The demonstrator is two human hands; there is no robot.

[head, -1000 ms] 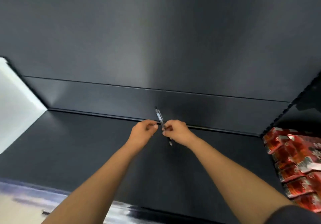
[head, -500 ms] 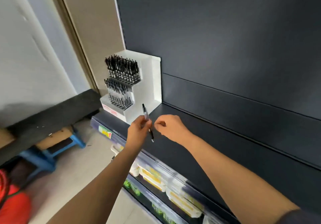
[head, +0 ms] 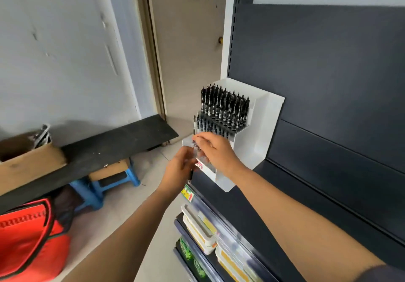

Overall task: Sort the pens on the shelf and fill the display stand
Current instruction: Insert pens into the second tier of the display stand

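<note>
A white tiered display stand (head: 259, 141) sits at the left end of the dark shelf (head: 291, 196). Its upper tier is packed with black pens (head: 225, 108); more black pens (head: 209, 126) stand in the lower tier. My left hand (head: 178, 169) grips one black pen (head: 190, 177) in front of the stand's lower tier, and only the pen's lower tip shows under the fingers. My right hand (head: 218, 153) reaches over the stand's front. Its fingertips pinch the same pen's upper part and hide most of the lower row.
Under the shelf, a lower shelf carries flat packaged goods (head: 200, 231) behind a price strip (head: 189, 195). On the floor to the left are a red bag (head: 28, 238), a blue stool (head: 109, 182), a cardboard box (head: 26, 161) and a long black board (head: 109, 143).
The view has swung left from the bare shelf to the stand. Both hands carried the pen up to the stand's lower tier, and my right hand has closed back onto it.
</note>
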